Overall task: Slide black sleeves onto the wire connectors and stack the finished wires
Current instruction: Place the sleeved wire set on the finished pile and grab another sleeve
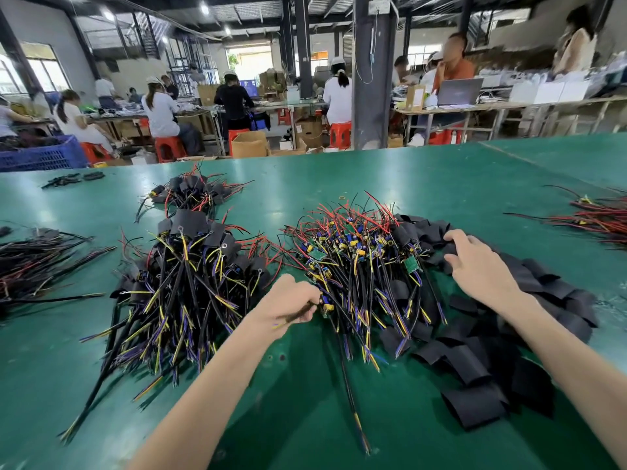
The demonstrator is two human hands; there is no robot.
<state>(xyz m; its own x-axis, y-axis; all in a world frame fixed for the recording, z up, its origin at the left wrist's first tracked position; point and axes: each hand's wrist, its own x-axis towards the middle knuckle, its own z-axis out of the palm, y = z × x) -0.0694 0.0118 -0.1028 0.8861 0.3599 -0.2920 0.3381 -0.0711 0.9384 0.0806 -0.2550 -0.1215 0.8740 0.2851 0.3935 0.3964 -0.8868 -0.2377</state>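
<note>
Forearms are seen over the near edge of the green-topped table (305, 418). Near the middle of that edge, the left hand (291, 298) is curled round a thin black wire (298, 313) with yellow and purple ends, blurred by motion, right at the near side of a pile of unsleeved wires (356, 262). This pile is made up of black, red, yellow and purple leads with small green circuit boards and blue and yellow parts.

Toward the right edge, a heap of flat black sleeves (492, 371) is spread out, touching that pile. The right hand (475, 262) is laid on its far end, fingers spread and slightly bent; whether a sleeve is pinched cannot be told.

Left of the left hand, a pile of sleeved wires (190, 279) is stacked, black sleeves at its far end. Beyond it lies a smaller sleeved pile (193, 195). A bundle of black and red wires (37, 262) lies at the left edge, and red and black wires (600, 218) at the right edge.

Past the far edge, a blue plastic crate (40, 154) and seated people on red stools (339, 134) at benches are visible.
</note>
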